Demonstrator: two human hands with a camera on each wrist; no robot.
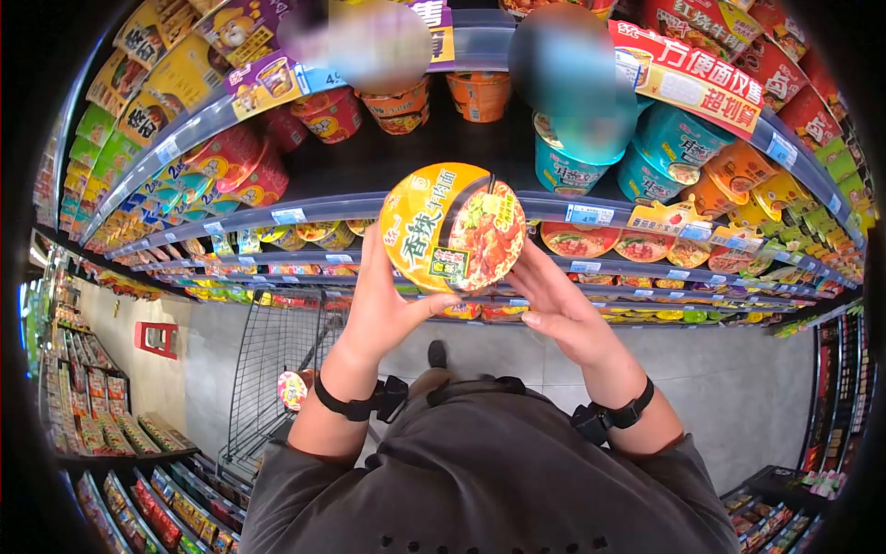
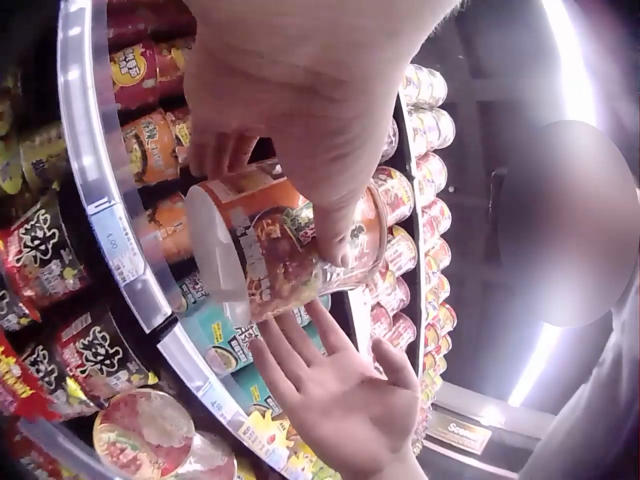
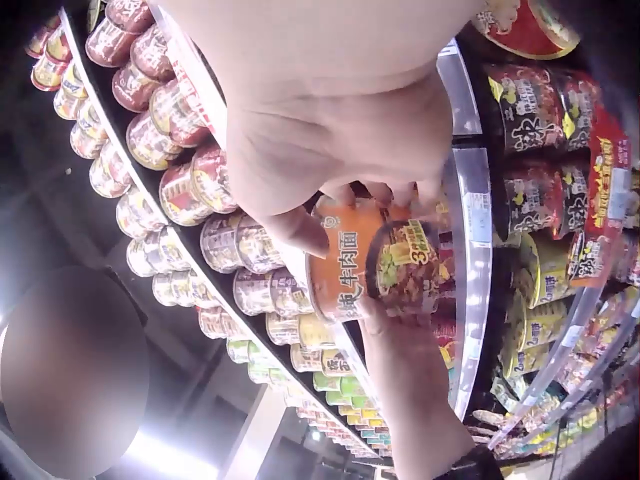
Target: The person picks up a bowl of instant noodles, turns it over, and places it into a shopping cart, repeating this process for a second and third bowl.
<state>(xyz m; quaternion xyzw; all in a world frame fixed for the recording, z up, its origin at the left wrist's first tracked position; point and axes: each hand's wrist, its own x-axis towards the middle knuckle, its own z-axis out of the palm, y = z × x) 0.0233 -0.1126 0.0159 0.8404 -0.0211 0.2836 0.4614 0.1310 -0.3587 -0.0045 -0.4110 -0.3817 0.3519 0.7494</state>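
Orange-yellow noodle tub (image 1: 452,228), round printed lid, noodle bowl picture, left hand (image 1: 392,300) gripping.

The left arm (image 1: 334,403) and the right arm (image 1: 644,403) are reaching forward, side by side. The left hand (image 1: 383,309) is gripping with curled fingers, and its thumb is pointing in. The right hand (image 1: 565,309) is opening wide, its fingers are stretching out, and the wrists are resting well apart.
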